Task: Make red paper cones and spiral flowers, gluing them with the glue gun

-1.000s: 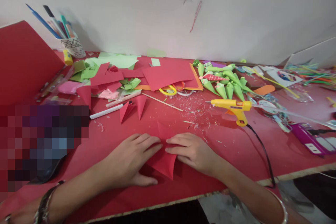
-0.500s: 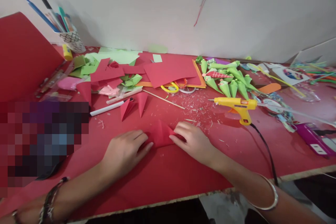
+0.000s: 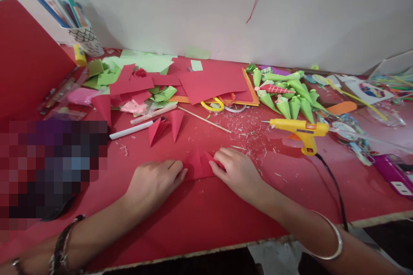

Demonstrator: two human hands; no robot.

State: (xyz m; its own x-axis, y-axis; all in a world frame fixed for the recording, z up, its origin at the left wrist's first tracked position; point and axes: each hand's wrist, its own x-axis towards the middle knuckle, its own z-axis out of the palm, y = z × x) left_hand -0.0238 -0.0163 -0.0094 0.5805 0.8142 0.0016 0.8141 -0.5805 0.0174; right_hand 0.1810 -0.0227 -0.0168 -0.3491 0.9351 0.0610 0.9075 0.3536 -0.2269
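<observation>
A folded piece of red paper (image 3: 197,165) lies on the red tabletop between my hands, with a raised crease near its middle. My left hand (image 3: 156,180) is closed, its thumb and fingers pinching the paper's left end. At the other end, my right hand (image 3: 237,174) grips the paper between thumb and fingertips. Just beyond my left hand stand folded red paper cones (image 3: 176,124), beside a white marker (image 3: 131,129). A yellow glue gun (image 3: 298,131) rests to the right of my right hand, its black cord running toward the front edge.
Red paper sheets (image 3: 209,84) and green scraps (image 3: 109,75) cover the back of the table. Several green paper cones (image 3: 294,105) are heaped behind the glue gun. A thin wooden stick (image 3: 204,119) lies near paper shreds. A pen cup (image 3: 87,41) stands back left.
The right end of the red paper is now bent up more under my right fingers. Both hands keep their hold, and the whole view has shifted slightly.
</observation>
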